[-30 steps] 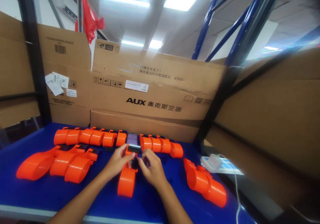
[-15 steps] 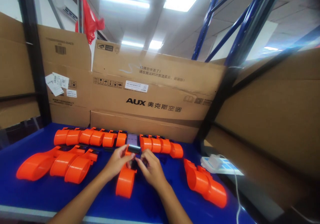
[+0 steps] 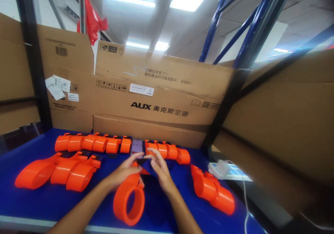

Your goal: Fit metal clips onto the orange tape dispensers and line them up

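Note:
In the head view my left hand (image 3: pixel 127 168) is closed round the upper part of a glossy orange loop band (image 3: pixel 120 206), whose round opening faces me. My right hand (image 3: pixel 160 169) has its fingers bent against a small dark piece (image 3: pixel 144 161) at the top of that band. The dark piece lies between both hands, and its exact kind does not show. Just behind my fingers a phone (image 3: pixel 137 145) with a lit screen lies on the blue table. More orange bands with black fittings (image 3: pixel 100 144) stand in a row to either side of the phone.
Nearer at left lie several larger orange bands (image 3: pixel 59 171); at right are more orange bands (image 3: pixel 221 199). A white power adapter (image 3: pixel 223 167) with a cable rests beside the table. Cardboard panels (image 3: pixel 156 122) wall the blue table (image 3: pixel 101 213), with dark rack posts (image 3: pixel 221 115) at both sides.
The held orange band has turned so its opening faces me, and it sits slightly lower and nearer. The pale-edged black part seen between my fingers now shows as a dark piece.

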Action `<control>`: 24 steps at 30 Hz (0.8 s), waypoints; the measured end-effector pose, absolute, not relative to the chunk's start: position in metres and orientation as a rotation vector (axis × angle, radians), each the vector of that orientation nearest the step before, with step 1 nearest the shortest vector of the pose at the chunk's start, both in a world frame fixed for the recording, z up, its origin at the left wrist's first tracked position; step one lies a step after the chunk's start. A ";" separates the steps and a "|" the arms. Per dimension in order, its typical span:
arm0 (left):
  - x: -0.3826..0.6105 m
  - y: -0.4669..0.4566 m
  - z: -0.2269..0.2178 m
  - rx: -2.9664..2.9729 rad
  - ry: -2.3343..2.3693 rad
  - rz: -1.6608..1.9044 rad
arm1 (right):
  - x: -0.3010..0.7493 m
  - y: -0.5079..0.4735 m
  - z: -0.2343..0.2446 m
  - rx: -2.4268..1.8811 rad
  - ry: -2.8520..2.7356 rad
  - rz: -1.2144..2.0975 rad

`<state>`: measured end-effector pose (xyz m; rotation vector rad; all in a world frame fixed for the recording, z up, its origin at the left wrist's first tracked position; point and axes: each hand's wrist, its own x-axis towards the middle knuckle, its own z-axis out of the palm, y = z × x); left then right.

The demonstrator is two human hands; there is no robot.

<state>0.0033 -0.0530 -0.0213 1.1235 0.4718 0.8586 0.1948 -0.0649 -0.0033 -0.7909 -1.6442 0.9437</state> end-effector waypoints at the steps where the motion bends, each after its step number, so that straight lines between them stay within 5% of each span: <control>1: 0.003 -0.053 -0.023 1.126 0.454 0.824 | 0.195 -0.065 -0.003 -0.766 -1.650 0.984; 24: 0.004 -0.048 -0.022 1.418 0.632 1.089 | 0.175 -0.066 -0.013 -0.786 -1.510 0.961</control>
